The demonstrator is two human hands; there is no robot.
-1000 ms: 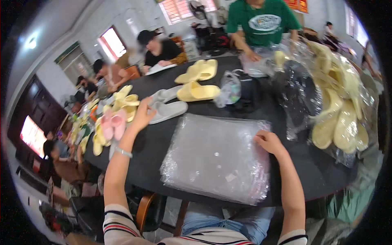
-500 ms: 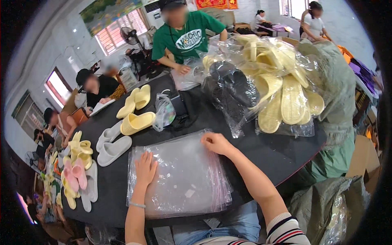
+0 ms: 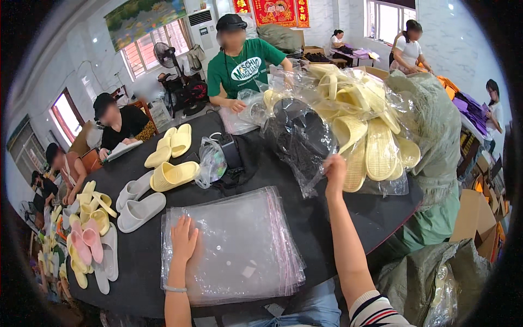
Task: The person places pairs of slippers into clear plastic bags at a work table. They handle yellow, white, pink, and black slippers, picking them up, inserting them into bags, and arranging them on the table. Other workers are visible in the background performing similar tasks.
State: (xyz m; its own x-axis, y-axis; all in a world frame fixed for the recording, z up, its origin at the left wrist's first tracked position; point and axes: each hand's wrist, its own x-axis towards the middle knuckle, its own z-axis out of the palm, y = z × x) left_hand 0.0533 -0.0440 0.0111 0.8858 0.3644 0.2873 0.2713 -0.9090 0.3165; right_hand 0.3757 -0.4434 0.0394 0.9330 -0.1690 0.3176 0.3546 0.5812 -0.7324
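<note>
In the head view, the right hand (image 3: 334, 170) has left the far right corner of the stack of clear plastic bags (image 3: 239, 245) seen half a second ago and come across to the edge of the bagged black slippers (image 3: 302, 131); the left hand (image 3: 184, 237) has stayed on the stack. The two hands are well apart: the left lies flat, fingers spread over the stack's left part, while the right has its curled fingers at the clear wrapping, though whether they are clamped on it I cannot tell. The stack lies on the near side of the dark bench (image 3: 136, 256), with a pair of grey slippers (image 3: 143, 211) just beyond its left corner. Behind these come a yellow slipper (image 3: 174, 177) and a small knotted bag (image 3: 211, 163). A heap of bagged yellow slippers (image 3: 376, 136) covers the far right of the bench, against a large green sack (image 3: 430, 136); pink slippers (image 3: 92, 240) lie among others at the left end. Across the bench stands a co-worker in a green T-shirt (image 3: 245, 65); a person in black (image 3: 122, 131) sits to the left. Around the pale-walled room are a standing fan (image 3: 165, 54), a red wall hanging (image 3: 274, 13), barred windows, purple cloth (image 3: 469, 111) and an open cardboard box (image 3: 471, 215).
</note>
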